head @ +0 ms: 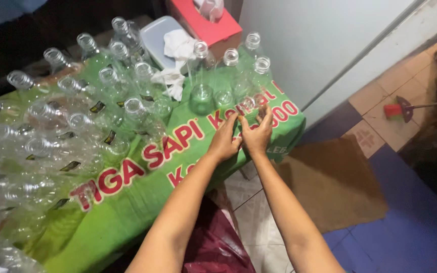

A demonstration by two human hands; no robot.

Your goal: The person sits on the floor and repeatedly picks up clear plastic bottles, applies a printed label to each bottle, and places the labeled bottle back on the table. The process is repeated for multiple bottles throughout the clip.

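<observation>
Both hands meet at the near corner of the table. The left hand (224, 142) and the right hand (257, 134) touch each other, with fingers bent and pressing on the green printed cloth (127, 202); I cannot tell if they pinch anything. Just behind them stand clear empty bottles (201, 96) without caps, and many more cover the cloth to the left. Further back are a red tissue box (213, 28) and a white lidded container (158, 38).

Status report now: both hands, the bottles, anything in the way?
Left hand and right hand together at the green cloth edge, grip unclear. Clear bottles stand just beyond, untouched. Nothing between hands and bottles.
</observation>
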